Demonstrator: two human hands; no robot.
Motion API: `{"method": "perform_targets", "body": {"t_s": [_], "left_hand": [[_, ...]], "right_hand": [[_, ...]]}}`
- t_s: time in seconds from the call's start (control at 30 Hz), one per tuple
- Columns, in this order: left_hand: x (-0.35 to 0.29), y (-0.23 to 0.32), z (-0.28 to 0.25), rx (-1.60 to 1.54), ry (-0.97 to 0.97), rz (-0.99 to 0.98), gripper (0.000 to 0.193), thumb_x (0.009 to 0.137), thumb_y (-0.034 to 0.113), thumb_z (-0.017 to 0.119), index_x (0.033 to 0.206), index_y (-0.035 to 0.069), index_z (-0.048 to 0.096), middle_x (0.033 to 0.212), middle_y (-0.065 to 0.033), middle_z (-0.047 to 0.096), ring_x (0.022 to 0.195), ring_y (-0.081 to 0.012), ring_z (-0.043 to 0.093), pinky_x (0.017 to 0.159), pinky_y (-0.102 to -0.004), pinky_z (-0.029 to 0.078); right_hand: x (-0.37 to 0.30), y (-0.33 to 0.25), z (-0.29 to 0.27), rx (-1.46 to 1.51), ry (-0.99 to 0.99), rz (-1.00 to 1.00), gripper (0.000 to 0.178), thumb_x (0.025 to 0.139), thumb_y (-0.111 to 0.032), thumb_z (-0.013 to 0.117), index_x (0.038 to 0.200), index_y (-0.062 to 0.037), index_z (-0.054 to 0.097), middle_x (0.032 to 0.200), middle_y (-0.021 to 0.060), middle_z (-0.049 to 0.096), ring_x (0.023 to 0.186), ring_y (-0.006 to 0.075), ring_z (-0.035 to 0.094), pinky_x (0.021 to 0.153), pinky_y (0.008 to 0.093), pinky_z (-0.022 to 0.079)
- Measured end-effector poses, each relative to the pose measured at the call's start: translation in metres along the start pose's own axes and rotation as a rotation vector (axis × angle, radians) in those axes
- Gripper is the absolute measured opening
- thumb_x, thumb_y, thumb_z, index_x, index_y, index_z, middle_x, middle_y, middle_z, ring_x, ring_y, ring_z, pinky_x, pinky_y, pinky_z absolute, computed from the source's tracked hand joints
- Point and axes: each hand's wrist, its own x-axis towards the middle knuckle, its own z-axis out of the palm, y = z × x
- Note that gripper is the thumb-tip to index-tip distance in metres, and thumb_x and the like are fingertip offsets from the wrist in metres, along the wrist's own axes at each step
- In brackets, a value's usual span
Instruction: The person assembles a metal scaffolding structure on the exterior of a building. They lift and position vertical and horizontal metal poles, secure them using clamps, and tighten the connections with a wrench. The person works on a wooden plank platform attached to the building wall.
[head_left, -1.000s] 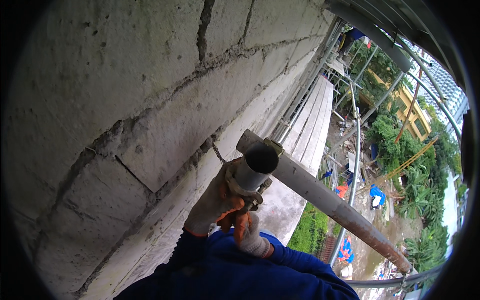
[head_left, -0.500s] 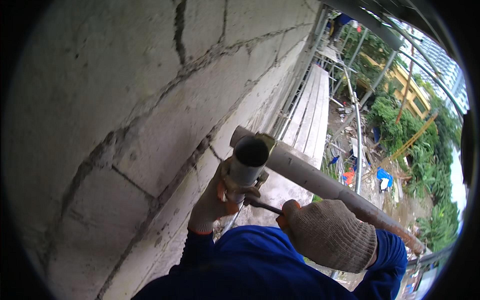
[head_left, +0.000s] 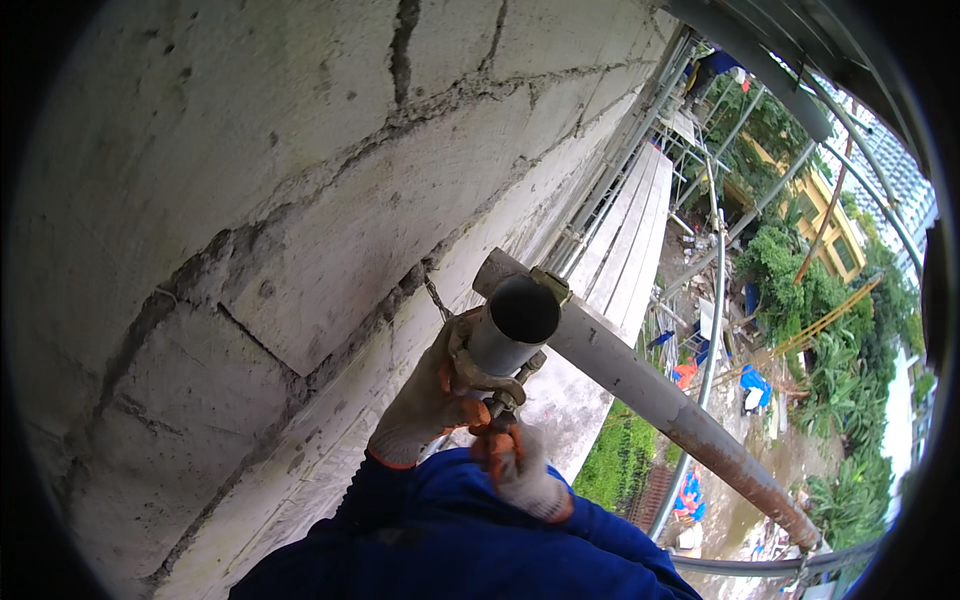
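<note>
An upright scaffold tube (head_left: 503, 345) with an open dark top stands in front of me. A rusty metal scaffold coupler (head_left: 482, 377) wraps round it. My left hand (head_left: 420, 405), in a knitted glove with orange fingertips, is closed on the coupler from its left side. Just below the coupler's bolt (head_left: 503, 403) is my right hand (head_left: 520, 470), gloved alike and partly blurred. Its fingers are curled together close to the bolt; what they hold is hidden. Behind the upright, a thick horizontal tube (head_left: 650, 385) runs off to the lower right, with a second clamp (head_left: 551, 284) at the crossing.
A rough concrete block wall (head_left: 300, 230) rises close on my left. Long walkway planks (head_left: 630, 235) stretch away ahead. Scaffold poles (head_left: 715, 300) line the right side, above ground with debris, a blue sheet (head_left: 756, 388) and trees (head_left: 850, 370). A person (head_left: 710, 68) is at the far end.
My right hand has moved left and in toward the coupler bolt. The dark wrench handle it gripped earlier no longer shows. My left hand stays on the coupler. The view has shifted slightly.
</note>
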Motion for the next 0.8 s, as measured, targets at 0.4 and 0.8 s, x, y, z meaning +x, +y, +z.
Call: {"method": "perform_targets", "body": {"t_s": [0.4, 0.8], "left_hand": [[0.0, -0.009, 0.002, -0.038, 0.024, 0.086, 0.101, 0.078, 0.034, 0.091, 0.152, 0.004, 0.029, 0.132, -0.0163, 0.055, 0.106, -0.0237, 0.069, 0.088, -0.0367, 0.059], [0.007, -0.024, -0.005, 0.034, -0.018, 0.034, 0.083, 0.083, 0.015, 0.08, 0.146, 0.005, 0.028, 0.126, -0.0197, 0.062, 0.105, -0.0235, 0.07, 0.086, -0.0355, 0.06]], "right_hand": [[0.01, -0.043, -0.043, -0.059, -0.25, 0.347, 0.043, 0.105, -0.04, 0.054, 0.114, 0.0018, 0.063, 0.066, 0.0018, 0.057, 0.059, 0.0119, 0.055, 0.055, 0.029, 0.043], [0.064, -0.233, -0.08, -1.401, -0.665, -0.195, 0.017, 0.096, -0.02, 0.056, 0.091, -0.0044, 0.061, 0.061, 0.0092, 0.064, 0.059, 0.0284, 0.07, 0.05, 0.0444, 0.053]]}}
